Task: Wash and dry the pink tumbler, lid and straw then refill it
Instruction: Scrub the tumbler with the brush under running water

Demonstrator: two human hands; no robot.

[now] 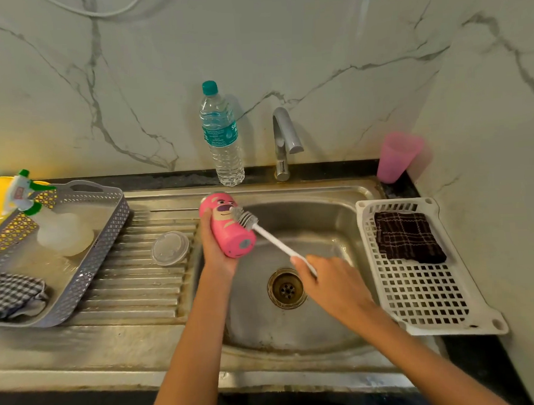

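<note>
**Pink tumbler** (227, 225): centre of frame, over left edge of sink (265, 325), tilted, base toward cam. Gripped from behind by left hand (214, 247).

**Brush** (245, 218): white handle, bristle head touching tumbler's outer side. Handle end pinched in right hand (330, 279), lower right of centre.

**Lid** (170, 248): clear, flat on ribbed drainboard, just left of tumbler.

**Straw**: thin rod above lid, poss. the straw; can't confirm.

**Tap** (284, 140): top centre, no stream visible. Capped water bottle (221, 137) to its left.

**Dark cloth** (409, 237): in white rack (432, 302), right of frame.

**Step**: wash phase, scrubbing tumbler exterior. Est. early in task.

**Next, prob.**: rinse under tap, which needs one hand freed. Then lid & straw, drying w/ cloth, refill.
</note>
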